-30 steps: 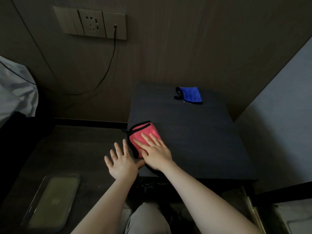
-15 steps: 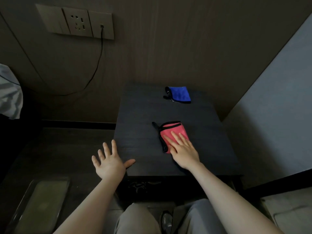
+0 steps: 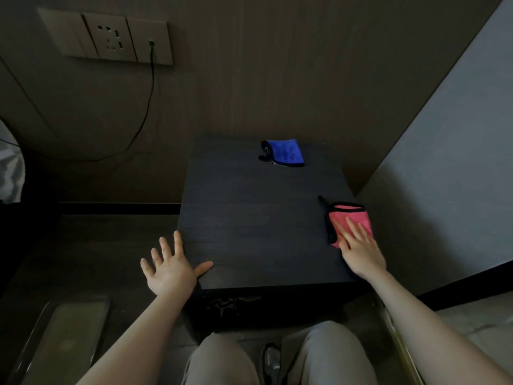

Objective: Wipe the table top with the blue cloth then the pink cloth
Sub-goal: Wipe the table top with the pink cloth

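Observation:
A small dark table top point(image 3: 258, 226) fills the middle of the view. The folded pink cloth point(image 3: 352, 216) with black trim lies at the table's right edge, and my right hand point(image 3: 361, 251) presses flat on its near part with fingers stretched out. The folded blue cloth point(image 3: 284, 152) lies untouched near the table's far edge. My left hand point(image 3: 172, 269) rests at the table's front left corner, fingers spread, thumb on the top, holding nothing.
A wall socket panel point(image 3: 111, 37) with a black cable point(image 3: 147, 112) hanging from it is on the back wall at left. A pale wall point(image 3: 444, 176) stands close on the table's right. A flat glassy tray point(image 3: 63, 343) lies on the floor at lower left. My knees sit below the table front.
My right hand has slid the pink cloth across the table top from its left front corner to its right edge. My left hand stayed at the front left corner.

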